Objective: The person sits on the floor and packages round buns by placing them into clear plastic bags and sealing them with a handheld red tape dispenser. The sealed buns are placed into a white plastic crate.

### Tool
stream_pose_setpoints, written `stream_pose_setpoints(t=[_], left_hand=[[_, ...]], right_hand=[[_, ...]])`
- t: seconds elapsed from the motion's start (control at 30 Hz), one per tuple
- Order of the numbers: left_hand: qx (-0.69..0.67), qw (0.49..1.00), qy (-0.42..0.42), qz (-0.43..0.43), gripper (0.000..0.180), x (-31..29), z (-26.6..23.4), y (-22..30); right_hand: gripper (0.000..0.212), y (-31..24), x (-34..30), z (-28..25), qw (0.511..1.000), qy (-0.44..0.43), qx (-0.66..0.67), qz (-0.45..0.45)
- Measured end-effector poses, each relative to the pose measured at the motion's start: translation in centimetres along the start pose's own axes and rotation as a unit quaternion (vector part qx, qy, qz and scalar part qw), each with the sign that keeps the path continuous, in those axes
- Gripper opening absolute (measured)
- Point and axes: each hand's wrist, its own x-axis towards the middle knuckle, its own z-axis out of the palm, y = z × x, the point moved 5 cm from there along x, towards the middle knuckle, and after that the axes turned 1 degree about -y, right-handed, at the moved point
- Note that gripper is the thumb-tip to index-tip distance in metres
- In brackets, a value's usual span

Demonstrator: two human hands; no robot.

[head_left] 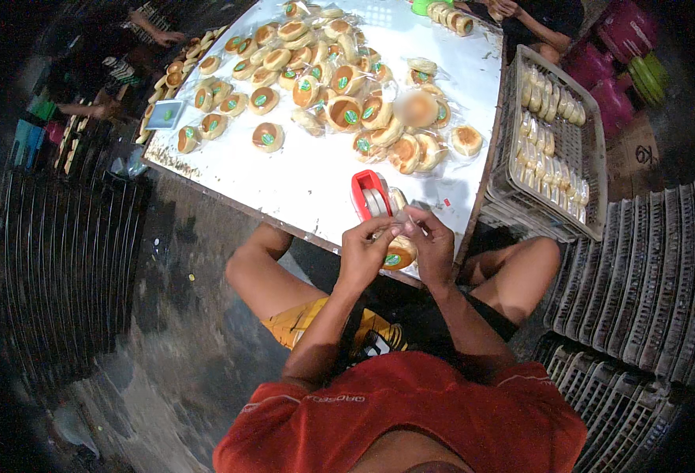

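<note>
At the table's near edge, my left hand and my right hand meet with fingertips pinched together. Between them is the gathered clear plastic of a bag. Below the fingers shows the bagged round bun, brown on top with a green label, partly covered by my hands. Just beyond my left hand stands a red tape dispenser with pale rolls in it. Pale bread beside the dispenser is mostly hidden by my fingers. Farther off, a large heap of bagged buns spreads over the white table.
At right stands a grey plastic crate with rows of packed buns. Stacked crates rise beside my right knee, and dark stacked racks stand at left. A small blue tray sits at the table's left corner. Other people's arms show beyond.
</note>
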Motion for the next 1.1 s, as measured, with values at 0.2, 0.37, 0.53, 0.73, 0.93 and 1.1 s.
stream_pose_setpoints(t=[0.2,0.37,0.53,0.73,0.93,1.1], left_hand=[[-0.173,0.983,0.061,0.028,0.026,0.4,0.1,0.9],[-0.127,0.988,0.032,-0.080,0.028,0.4,-0.5,-1.7],[-0.028,0.993,0.087,0.070,0.017,0.8,-0.8,-2.5],[-0.203,0.966,0.117,-0.107,0.015,-0.7,0.0,-2.0],[-0.163,0.947,0.271,0.054,0.025,-3.7,-3.1,-2.5],[-0.146,0.948,0.279,0.042,0.023,-3.7,-5.0,-3.1]], right_hand=[[0.016,1.4,1.8,-1.2,0.988,-0.137,-0.066,0.037],[0.011,2.2,2.1,-1.2,0.984,-0.114,-0.139,0.001],[0.008,1.0,1.2,-0.2,0.958,-0.103,-0.248,-0.096],[0.010,3.4,0.2,0.8,0.999,0.018,-0.032,0.019],[0.023,7.1,1.5,-1.1,0.982,-0.052,-0.122,0.134],[0.026,9.4,0.7,-0.1,0.960,-0.131,-0.218,0.119]])
